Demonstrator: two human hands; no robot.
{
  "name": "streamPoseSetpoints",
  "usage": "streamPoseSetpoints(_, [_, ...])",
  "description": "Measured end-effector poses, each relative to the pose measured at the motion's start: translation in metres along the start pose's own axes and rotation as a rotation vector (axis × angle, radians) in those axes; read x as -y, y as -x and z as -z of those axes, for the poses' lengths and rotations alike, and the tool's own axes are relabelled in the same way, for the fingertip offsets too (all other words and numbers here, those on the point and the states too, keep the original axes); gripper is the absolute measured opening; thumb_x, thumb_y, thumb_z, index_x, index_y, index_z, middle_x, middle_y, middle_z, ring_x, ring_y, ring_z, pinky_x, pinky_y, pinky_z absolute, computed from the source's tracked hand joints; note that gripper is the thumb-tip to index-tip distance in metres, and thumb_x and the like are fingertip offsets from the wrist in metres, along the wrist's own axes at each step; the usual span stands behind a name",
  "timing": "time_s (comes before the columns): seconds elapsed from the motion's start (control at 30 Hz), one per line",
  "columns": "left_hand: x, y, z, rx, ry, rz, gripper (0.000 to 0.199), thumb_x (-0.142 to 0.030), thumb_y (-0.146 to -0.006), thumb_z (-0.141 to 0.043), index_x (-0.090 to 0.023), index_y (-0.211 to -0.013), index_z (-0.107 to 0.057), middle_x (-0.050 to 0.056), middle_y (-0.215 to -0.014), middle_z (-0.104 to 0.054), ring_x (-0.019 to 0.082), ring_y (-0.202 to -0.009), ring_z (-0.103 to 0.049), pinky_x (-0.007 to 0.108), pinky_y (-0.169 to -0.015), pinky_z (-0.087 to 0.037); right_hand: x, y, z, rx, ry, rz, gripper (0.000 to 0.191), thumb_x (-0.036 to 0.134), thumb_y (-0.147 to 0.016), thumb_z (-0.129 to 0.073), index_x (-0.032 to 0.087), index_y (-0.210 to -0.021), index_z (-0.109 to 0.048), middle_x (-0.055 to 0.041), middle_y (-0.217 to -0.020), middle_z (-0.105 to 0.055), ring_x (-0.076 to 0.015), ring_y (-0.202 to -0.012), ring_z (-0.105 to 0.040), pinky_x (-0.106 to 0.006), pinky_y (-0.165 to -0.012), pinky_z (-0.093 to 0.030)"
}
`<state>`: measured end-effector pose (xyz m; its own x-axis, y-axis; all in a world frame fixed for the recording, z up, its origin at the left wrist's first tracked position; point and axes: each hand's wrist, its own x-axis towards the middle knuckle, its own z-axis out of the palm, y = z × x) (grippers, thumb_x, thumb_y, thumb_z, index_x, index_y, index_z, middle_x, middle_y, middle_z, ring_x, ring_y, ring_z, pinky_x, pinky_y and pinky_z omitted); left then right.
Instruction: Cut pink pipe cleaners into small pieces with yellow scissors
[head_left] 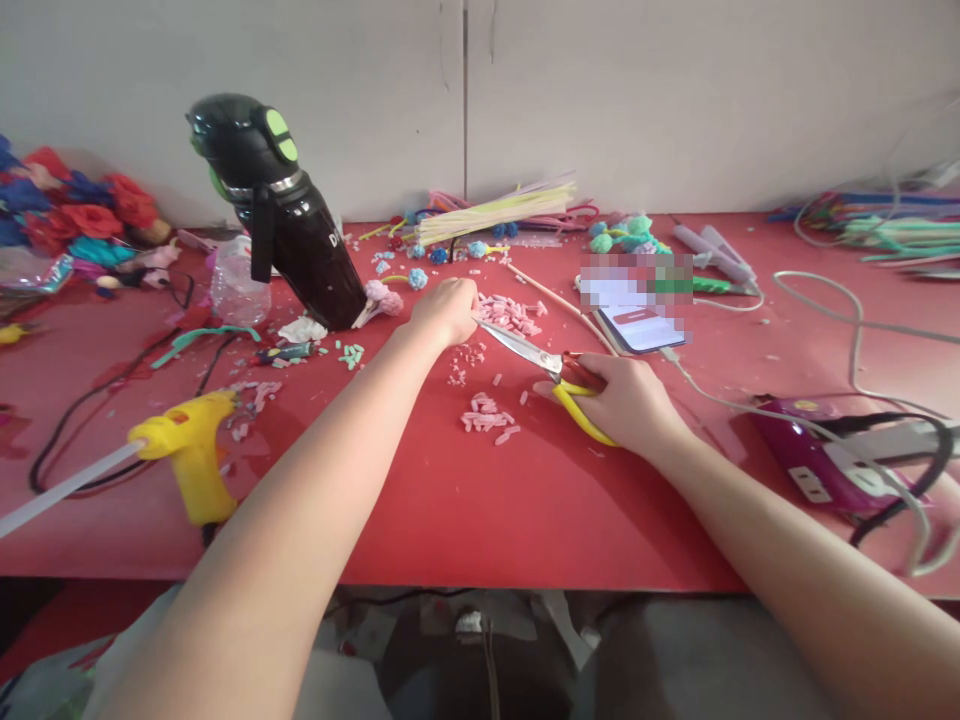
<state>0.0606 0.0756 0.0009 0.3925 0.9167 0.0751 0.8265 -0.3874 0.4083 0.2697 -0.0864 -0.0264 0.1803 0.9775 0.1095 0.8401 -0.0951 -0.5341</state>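
My right hand (pixel 630 395) grips a pair of scissors (pixel 525 347) by handles that look yellow and orange. The blades point left, with their tips close to my left hand (pixel 448 308). That hand is closed with its fingers pressed together; whatever they may pinch is too small or hidden to name. Behind the blades lies a pile of short pink cut pieces (pixel 510 313). A smaller group of pink pieces (pixel 486 413) lies nearer to me, with finer pink bits (pixel 466 360) between the two.
A black bottle (pixel 300 235) stands at left behind a yellow glue gun (pixel 196 450). Bundled pale stems (pixel 499 212) lie near the wall. At right are a phone (pixel 646 325) with a cable and a purple power strip (pixel 810 450). The red table's front edge (pixel 525 583) is near me.
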Motion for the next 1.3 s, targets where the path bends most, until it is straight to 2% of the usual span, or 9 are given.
streamPoseSetpoints(0.23, [0.003, 0.000, -0.001, -0.098, 0.141, 0.030, 0.026, -0.003, -0.085, -0.066, -0.024, -0.081, -0.051, 0.012, -0.098, -0.070, 0.034, -0.108, -0.070, 0.044, -0.103, -0.051, 0.000, 0.000, 0.000, 0.004, -0.007, -0.008, 0.082, 0.103, -0.068, -0.060, 0.027, -0.065, -0.030, 0.0028, -0.057, -0.033, -0.0149, -0.061, -0.030, -0.032, -0.055, -0.026])
streamPoseSetpoints(0.37, [0.006, 0.003, 0.001, -0.159, 0.205, 0.016, 0.021, -0.004, -0.086, -0.066, -0.023, -0.083, -0.058, 0.009, -0.093, -0.071, 0.029, -0.101, -0.069, 0.040, -0.100, -0.052, -0.001, 0.000, -0.001, 0.002, -0.012, -0.009, 0.082, 0.101, -0.067, -0.062, 0.026, -0.065, -0.029, 0.0031, -0.057, -0.032, -0.0148, -0.062, -0.028, -0.032, -0.055, -0.026])
streamPoseSetpoints(0.5, [0.013, 0.005, 0.001, -0.164, 0.294, -0.021, 0.019, -0.004, -0.085, -0.066, -0.022, -0.091, -0.070, 0.008, -0.091, -0.075, 0.026, -0.096, -0.070, 0.038, -0.099, -0.054, -0.001, -0.001, -0.001, 0.011, -0.007, -0.015, 0.081, 0.101, -0.067, -0.062, 0.027, -0.065, -0.030, 0.0028, -0.058, -0.031, -0.0151, -0.062, -0.029, -0.032, -0.055, -0.026])
streamPoseSetpoints(0.63, [0.021, 0.006, 0.000, -0.182, 0.335, -0.037, 0.014, -0.009, -0.086, -0.070, -0.021, -0.082, -0.075, 0.009, -0.091, -0.078, 0.027, -0.097, -0.072, 0.040, -0.103, -0.055, -0.001, -0.001, -0.001, 0.009, -0.003, -0.009, 0.081, 0.101, -0.067, -0.061, 0.027, -0.064, -0.030, 0.0023, -0.057, -0.032, -0.0151, -0.061, -0.028, -0.032, -0.054, -0.027])
streamPoseSetpoints(0.8, [0.022, 0.009, 0.002, -0.185, 0.350, 0.018, 0.022, -0.008, -0.090, -0.069, -0.022, -0.073, -0.070, 0.011, -0.088, -0.077, 0.029, -0.095, -0.071, 0.043, -0.104, -0.054, -0.001, -0.001, -0.001, 0.001, -0.003, -0.014, 0.082, 0.103, -0.066, -0.059, 0.027, -0.063, -0.030, 0.0018, -0.057, -0.033, -0.0152, -0.061, -0.028, -0.032, -0.055, -0.028])
streamPoseSetpoints(0.97, [0.021, 0.010, 0.002, -0.219, 0.423, 0.099, 0.029, -0.011, -0.098, -0.064, -0.022, -0.072, -0.061, 0.008, -0.084, -0.075, 0.025, -0.092, -0.070, 0.040, -0.103, -0.054, -0.002, -0.002, -0.002, 0.002, -0.006, -0.007, 0.082, 0.105, -0.065, -0.058, 0.027, -0.062, -0.032, 0.0012, -0.056, -0.036, -0.0153, -0.060, -0.029, -0.032, -0.054, -0.029])
streamPoseSetpoints(1.07, [0.021, 0.015, 0.003, -0.242, 0.599, 0.138, 0.022, -0.015, -0.103, -0.063, -0.020, -0.082, -0.063, 0.010, -0.099, -0.080, 0.021, -0.097, -0.073, 0.035, -0.100, -0.056, -0.005, -0.002, -0.003, -0.005, -0.009, 0.005, 0.081, 0.104, -0.066, -0.059, 0.027, -0.061, -0.034, 0.0011, -0.056, -0.037, -0.0151, -0.059, -0.029, -0.032, -0.054, -0.029])
streamPoseSetpoints(1.17, [0.019, 0.027, 0.009, -0.212, 0.936, 0.213, 0.016, -0.021, -0.108, -0.056, -0.019, -0.093, -0.062, 0.013, -0.117, -0.081, 0.019, -0.102, -0.077, 0.033, -0.096, -0.060, -0.006, -0.002, -0.004, -0.008, -0.014, 0.015, 0.078, 0.101, -0.068, -0.061, 0.026, -0.061, -0.038, 0.0013, -0.054, -0.039, -0.0155, -0.059, -0.031, -0.032, -0.054, -0.029])
streamPoseSetpoints(1.3, [0.013, 0.055, 0.022, -0.119, 1.286, 0.223, 0.011, -0.020, -0.102, -0.063, -0.019, -0.091, -0.061, 0.014, -0.118, -0.084, 0.022, -0.104, -0.082, 0.039, -0.103, -0.062, -0.006, -0.002, -0.003, 0.008, 0.001, 0.009, 0.075, 0.098, -0.069, -0.064, 0.027, -0.061, -0.042, 0.0010, -0.053, -0.041, -0.0166, -0.059, -0.036, -0.033, -0.054, -0.029])
